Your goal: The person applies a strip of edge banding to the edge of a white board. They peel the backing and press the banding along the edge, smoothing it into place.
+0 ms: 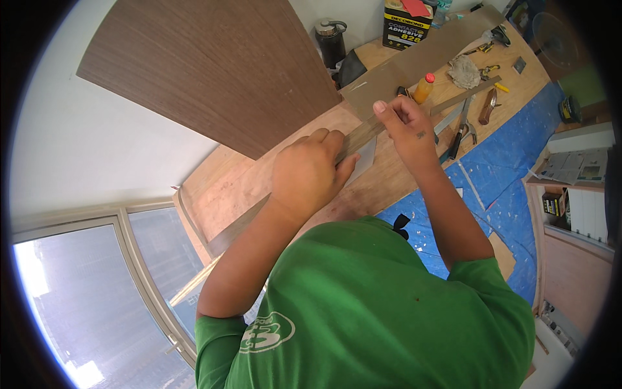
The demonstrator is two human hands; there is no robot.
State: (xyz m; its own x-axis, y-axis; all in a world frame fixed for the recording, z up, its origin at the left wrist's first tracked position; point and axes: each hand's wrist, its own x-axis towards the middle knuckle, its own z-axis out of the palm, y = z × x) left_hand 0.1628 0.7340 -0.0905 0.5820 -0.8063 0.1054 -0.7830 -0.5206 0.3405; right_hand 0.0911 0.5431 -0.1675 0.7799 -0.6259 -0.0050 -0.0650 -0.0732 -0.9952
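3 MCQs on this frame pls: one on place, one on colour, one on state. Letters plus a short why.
1. Where is the small orange bottle?
A. on the plywood bench, beyond the right hand
B. on the blue sheet
C. on the window sill

2. What colour is the sheet lying right of the bench?
A. red
B. blue
C. white

3. How is the long thin strip held?
A. lying flat and untouched
B. pinched in one hand only
C. gripped by both hands

Answers:
1 A: the bottle stands on the wooden bench just past the right hand, among the tools.
2 B: the sheet is plainly blue.
3 C: the left hand closes round the strip and the right hand's fingers pinch it further along.
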